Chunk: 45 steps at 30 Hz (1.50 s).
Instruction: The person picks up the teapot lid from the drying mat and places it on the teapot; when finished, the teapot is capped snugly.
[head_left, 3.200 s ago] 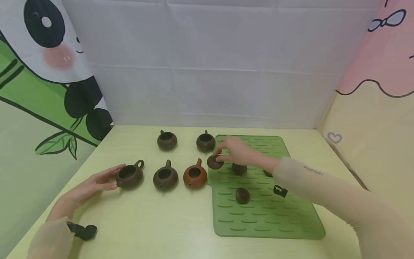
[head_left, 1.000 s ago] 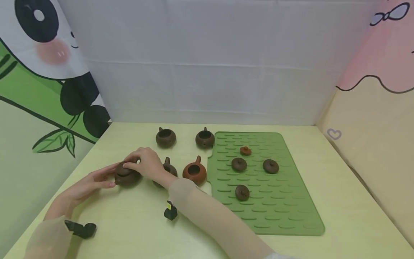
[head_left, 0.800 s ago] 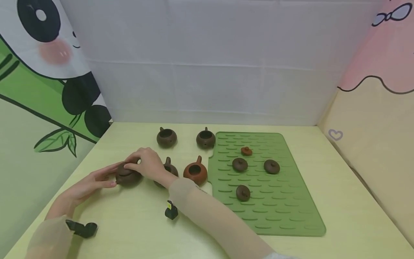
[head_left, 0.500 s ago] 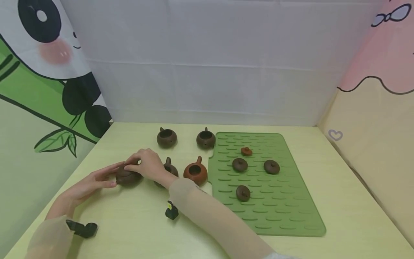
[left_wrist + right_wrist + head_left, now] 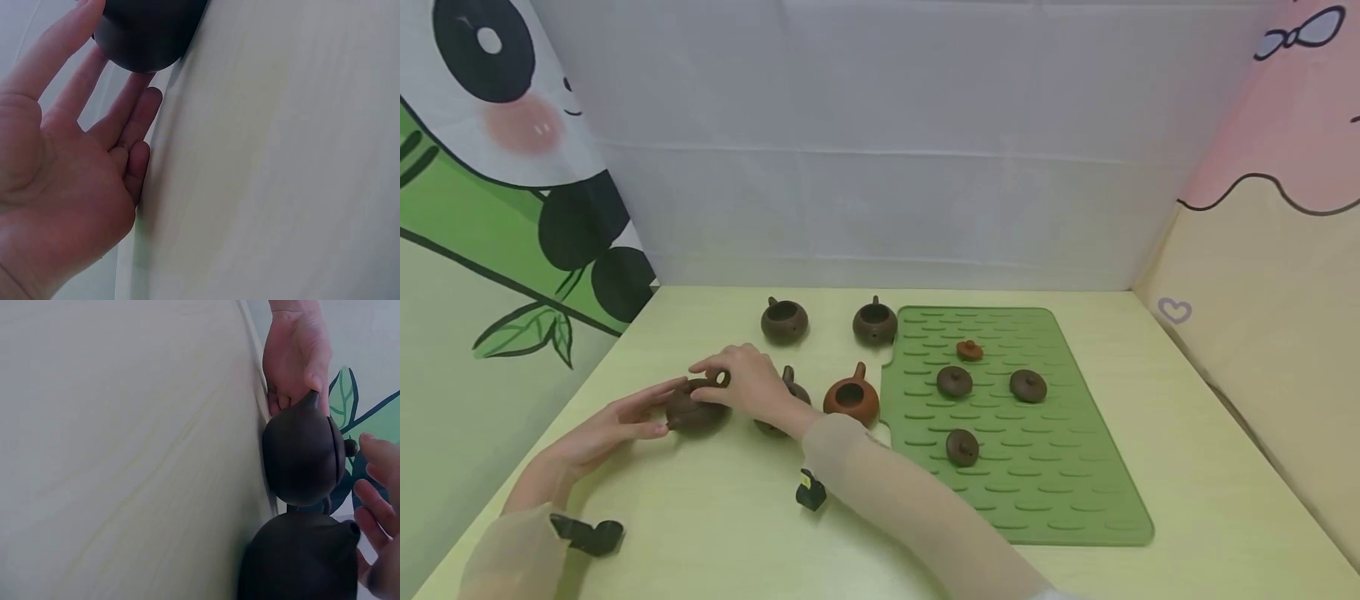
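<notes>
At the left of the table a dark brown teapot stands upright. My left hand holds it from the left, the thumb at its spout and the fingers along its far side. In the right wrist view, its lid sits flat on the mouth with the knob outward. My right hand hovers over this lid, its fingertips spread just off the knob. Below, in the left wrist view, the teapot's dark body lies between thumb and fingers.
Lidless pots surround the work: a dark teapot partly behind my right hand, a reddish teapot, and two dark ones farther back. A green mat on the right bears three dark lids and a reddish lid.
My right hand has brought a dark lid from the mat to the left teapot. In the last half second its fingers have loosened and shifted slightly right. The left hand has stayed.
</notes>
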{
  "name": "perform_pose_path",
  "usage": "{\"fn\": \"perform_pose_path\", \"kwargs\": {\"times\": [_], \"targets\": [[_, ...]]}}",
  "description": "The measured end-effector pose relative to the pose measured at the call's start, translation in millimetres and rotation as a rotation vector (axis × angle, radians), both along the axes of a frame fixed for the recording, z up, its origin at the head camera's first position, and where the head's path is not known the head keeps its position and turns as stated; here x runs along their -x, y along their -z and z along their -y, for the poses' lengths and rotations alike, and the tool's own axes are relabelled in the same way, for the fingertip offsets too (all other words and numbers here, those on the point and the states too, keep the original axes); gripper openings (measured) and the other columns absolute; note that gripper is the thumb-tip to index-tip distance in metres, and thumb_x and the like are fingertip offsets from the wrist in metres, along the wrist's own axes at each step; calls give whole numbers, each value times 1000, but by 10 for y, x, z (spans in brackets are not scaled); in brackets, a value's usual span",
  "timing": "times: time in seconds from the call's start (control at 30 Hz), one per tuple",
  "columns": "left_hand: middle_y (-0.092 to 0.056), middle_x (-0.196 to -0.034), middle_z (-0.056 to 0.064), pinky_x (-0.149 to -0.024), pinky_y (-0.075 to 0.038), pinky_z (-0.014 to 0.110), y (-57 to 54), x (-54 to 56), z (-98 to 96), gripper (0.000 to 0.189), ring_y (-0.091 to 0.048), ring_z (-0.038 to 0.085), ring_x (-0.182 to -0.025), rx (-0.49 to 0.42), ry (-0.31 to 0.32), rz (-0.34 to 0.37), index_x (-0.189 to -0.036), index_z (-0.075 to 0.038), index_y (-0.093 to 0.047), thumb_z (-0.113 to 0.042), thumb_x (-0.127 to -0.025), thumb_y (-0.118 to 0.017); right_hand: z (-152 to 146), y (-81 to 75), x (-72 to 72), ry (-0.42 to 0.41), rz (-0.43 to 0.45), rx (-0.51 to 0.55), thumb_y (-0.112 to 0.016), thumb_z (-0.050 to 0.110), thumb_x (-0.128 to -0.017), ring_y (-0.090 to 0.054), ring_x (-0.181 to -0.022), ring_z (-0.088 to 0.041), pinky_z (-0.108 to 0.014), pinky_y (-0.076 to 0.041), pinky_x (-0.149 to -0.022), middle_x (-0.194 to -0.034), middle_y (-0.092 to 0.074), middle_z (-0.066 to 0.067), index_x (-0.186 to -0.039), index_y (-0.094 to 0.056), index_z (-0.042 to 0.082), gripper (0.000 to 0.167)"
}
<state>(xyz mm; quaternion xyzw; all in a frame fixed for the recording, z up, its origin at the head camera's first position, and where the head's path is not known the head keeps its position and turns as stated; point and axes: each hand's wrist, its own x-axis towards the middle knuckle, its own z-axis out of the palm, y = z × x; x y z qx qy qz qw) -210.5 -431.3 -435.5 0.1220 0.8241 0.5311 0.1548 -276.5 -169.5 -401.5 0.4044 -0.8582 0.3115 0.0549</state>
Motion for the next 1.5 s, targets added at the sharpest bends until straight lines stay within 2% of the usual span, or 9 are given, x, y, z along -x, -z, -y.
{"fn": "perform_pose_path", "kwargs": {"times": [0.4, 0.5, 0.6, 0.7, 0.73, 0.83, 0.93, 1.2, 1.5], "targets": [[-28, -156, -23, -102, -15, 78, -38, -57, -38, 73, -33, -27, -119, 46, -9, -6, -159, -20, -19, -9, -97, -57, -676, -295, -238, -30, -25, 134, -74, 44, -87, -48, -124, -14, -28, -41, -105, -124, -63, 6, -146, -48, 29, 67], [-30, -153, -21, -110, -33, 52, -59, -90, -40, 77, -37, -23, -119, 64, -3, -37, -160, -21, -15, -9, -97, -57, -895, -354, -289, -37, -33, 194, -75, 40, -86, -48, -124, -14, -29, -40, -107, -128, -62, 5, -147, -48, 26, 68], [-34, -149, -22, -96, -44, 29, -90, -116, -53, 77, -40, -20, -120, 76, -8, -79, -160, -21, -11, -8, -98, -55, -1109, -386, -331, -41, -55, 261, -78, 35, -85, -49, -121, -15, -30, -40, -106, -130, -62, 4, -146, -49, 22, 69], [-36, -151, -19, -109, -37, 53, -156, -147, -109, 77, -38, -19, -121, 57, -55, -106, -160, -26, -12, -8, -99, -55, -1307, -386, -353, -34, -113, 316, -80, 30, -83, -50, -118, -17, -31, -42, -104, -128, -63, 1, -145, -51, 19, 69], [-35, -152, -20, -110, -35, 51, -183, -160, -135, 77, -37, -19, -121, 65, -76, -137, -160, -28, -13, -9, -99, -56, -1371, -381, -359, -30, -135, 333, -81, 29, -82, -51, -117, -17, -31, -42, -103, -125, -63, 0, -143, -52, 17, 69], [-37, -150, -24, -119, -27, 33, -300, -196, -258, 75, -37, -19, -124, 70, -149, -246, -159, -28, -18, -8, -99, -57, -1575, -384, -394, -19, -155, 366, -81, 26, -82, -50, -115, -18, -32, -42, -99, -122, -63, -1, -142, -53, 16, 67], [-38, -148, -28, -90, -32, 2, -436, -233, -430, 73, -36, -20, -126, 102, -210, -365, -158, -26, -23, -6, -98, -58, -1784, -377, -436, -4, -120, 377, -79, 25, -84, -47, -118, -18, -34, -41, -99, -123, -61, 0, -144, -52, 17, 66], [-39, -151, -20, -95, -35, 3, -646, -315, -987, 81, -43, -13, -127, 74, -250, -475, -157, -26, -26, -2, -92, -66, -2267, -265, -552, 49, -194, 406, -81, 19, -82, -51, -119, -20, -36, -46, -96, -126, -63, -3, -140, -55, 13, 64], [-34, -159, -4, -98, -36, 1, -553, -310, -1397, 82, -41, -6, -132, 113, -189, -397, -156, -31, -26, -17, -90, -73, -2729, -125, -663, 56, -223, 346, -80, 16, -82, -51, -116, -18, -34, -43, -95, -126, -63, -5, -137, -57, 12, 59]]}}
